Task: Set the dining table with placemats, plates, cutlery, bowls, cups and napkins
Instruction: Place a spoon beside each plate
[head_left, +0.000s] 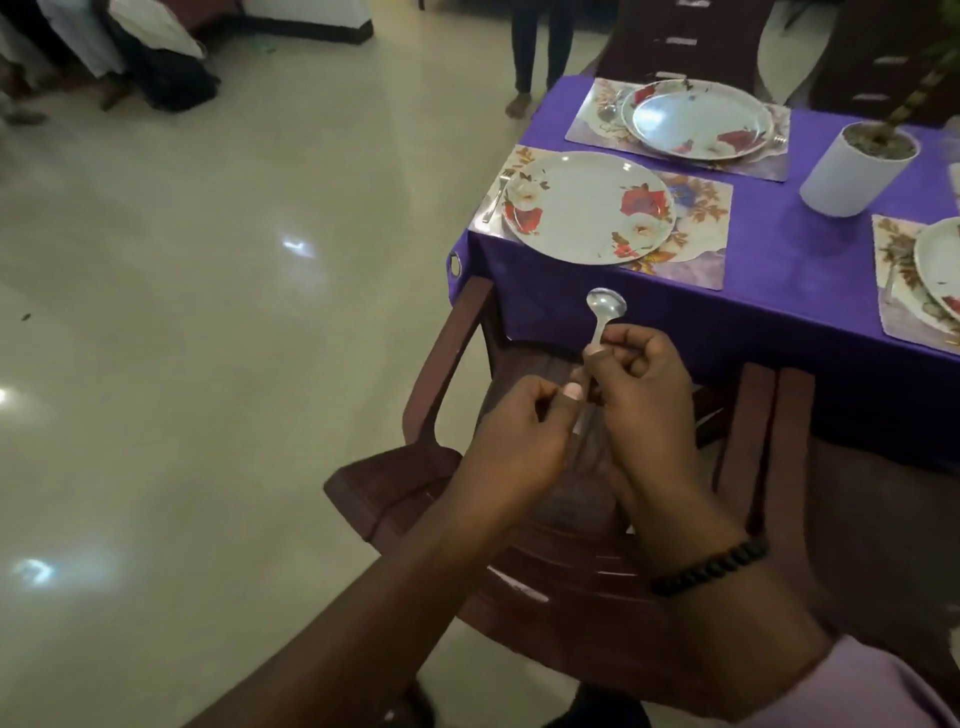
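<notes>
A metal spoon (605, 306) points bowl-up in front of me, above a brown chair. My right hand (644, 395) pinches its handle between thumb and fingers. My left hand (524, 436) is curled just below and left of it, holding the lower ends of cutlery handles; what they are is hidden. On the purple table (779, 270) lies a floral placemat (696, 228) with a floral plate (587, 208) and a fork (494, 200) at its left. A second placemat (597, 119) with a plate (701, 119) lies behind it.
A brown plastic chair (426, 483) stands under my hands, pushed to the table's near edge. A white pot (852, 171) with a plant stands mid-table. A third placemat (893, 275) with a plate is at the right edge. A person's legs (540, 47) stand beyond the table.
</notes>
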